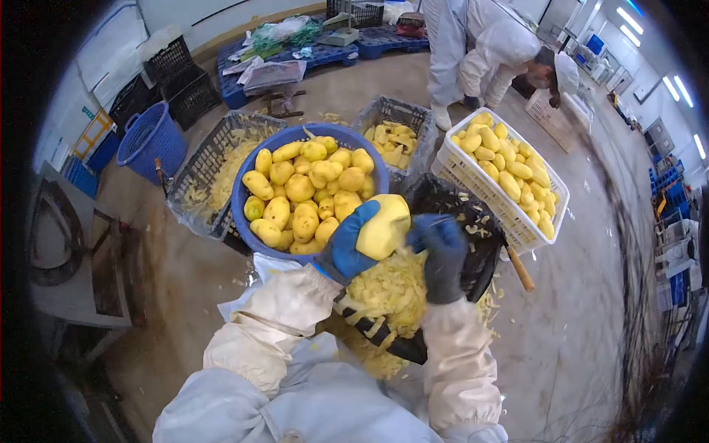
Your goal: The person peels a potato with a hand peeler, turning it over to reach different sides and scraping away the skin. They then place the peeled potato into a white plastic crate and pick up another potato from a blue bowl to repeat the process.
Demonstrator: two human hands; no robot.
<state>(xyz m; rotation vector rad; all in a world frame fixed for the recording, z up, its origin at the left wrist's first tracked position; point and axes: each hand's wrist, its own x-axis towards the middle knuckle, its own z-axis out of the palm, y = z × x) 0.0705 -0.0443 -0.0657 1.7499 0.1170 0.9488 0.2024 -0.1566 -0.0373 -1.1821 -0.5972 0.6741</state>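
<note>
My left hand (pixel 351 247), in a blue glove, grips a large, mostly peeled yellow potato (pixel 380 230) from its left side. Close against the potato's right side is my right hand (pixel 442 255), also gloved and blurred by motion. Its fingers are curled; whatever is in them is too smeared to name. Beneath both hands, a heap of potato peelings (pixel 391 295) lies in a black-lined container (pixel 484 258). A blue basket (pixel 238 193) full of unpeeled potatoes (pixel 301 189) stands just left of my left hand.
Right, a white crate (pixel 509 225) holds peeled potatoes (pixel 509 159). A wooden handle (pixel 521 270) sticks out beside the black liner. Lined crates with peelings (pixel 229 166) and potato pieces (pixel 391 142) stand behind. Another person (pixel 502 44) bends over a crate (pixel 552 122) at back right.
</note>
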